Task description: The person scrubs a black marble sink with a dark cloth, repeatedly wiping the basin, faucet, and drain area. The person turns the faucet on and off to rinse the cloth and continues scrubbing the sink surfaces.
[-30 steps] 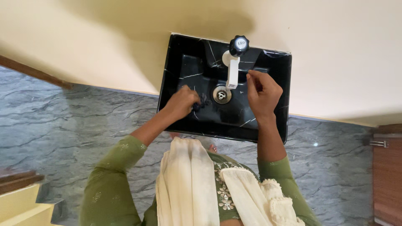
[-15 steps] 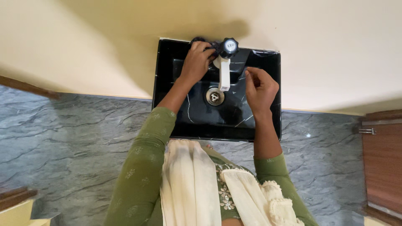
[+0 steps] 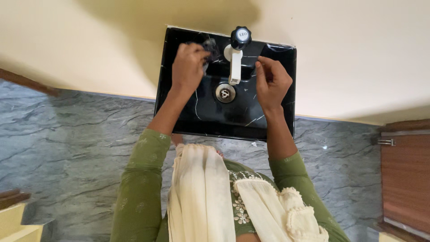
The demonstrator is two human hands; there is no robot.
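Observation:
A black marble-patterned sink [image 3: 224,127] is fixed to a cream wall. It has a white tap spout [image 3: 234,67] with a black knob [image 3: 241,37], and a steel drain [image 3: 225,92] below the spout. My left hand [image 3: 188,67] presses a dark scrubber [image 3: 209,47] against the sink's back ledge, left of the tap. My right hand [image 3: 271,83] hovers over the right side of the basin beside the spout. Its fingers are curled together and nothing shows in them.
Grey stone floor [image 3: 71,134] lies under the sink. A wooden cabinet [image 3: 405,179] with a metal handle [image 3: 384,142] stands at the right. A cream step [image 3: 18,228] sits at the bottom left. My green sleeves and cream scarf fill the lower middle.
My left hand moved with the scrubber from the basin floor left of the drain up to the back ledge beside the tap. My right hand stayed nearly in place.

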